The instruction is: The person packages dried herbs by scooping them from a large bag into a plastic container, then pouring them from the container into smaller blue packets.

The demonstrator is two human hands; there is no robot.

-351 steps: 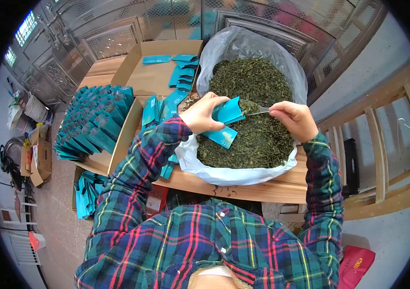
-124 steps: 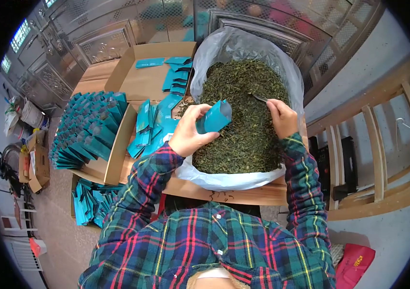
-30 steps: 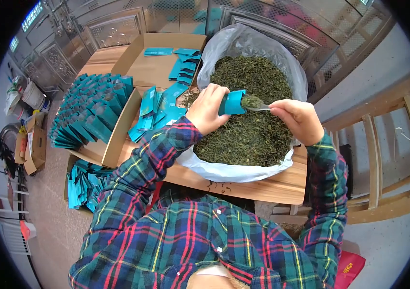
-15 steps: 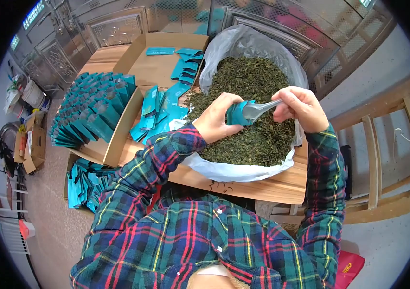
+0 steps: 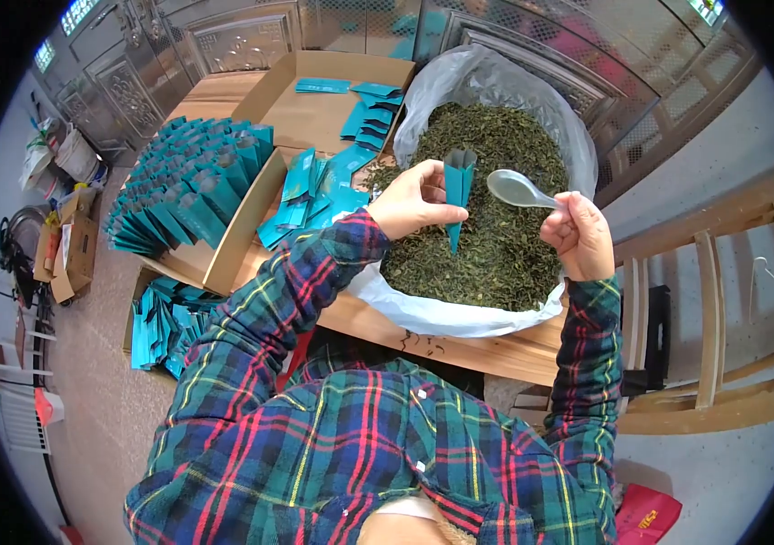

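My left hand (image 5: 412, 202) grips a teal packet (image 5: 458, 186) upright by its side, its top gaping and its lower end narrow. In my right hand (image 5: 582, 234) is a spoon (image 5: 516, 189), pinched by the handle, with its bowl toward the packet but apart from it. The bowl looks empty. Both hands are above a heap of dried green tea leaves (image 5: 487, 263), which lies in a container lined with a whitish plastic bag (image 5: 587, 136).
Left of the leaves lie loose teal packets (image 5: 314, 204). A cardboard box (image 5: 246, 222) holds many standing packets (image 5: 192, 177). Behind it, an open box (image 5: 292, 113) has several flat packets. Another box of packets (image 5: 164, 322) sits lower left. A wooden frame (image 5: 707, 318) leans at the right.
The spoon has come out of the packet's mouth and moved right with my right hand. My left hand now holds the packet more upright. The whole view has shifted slightly.
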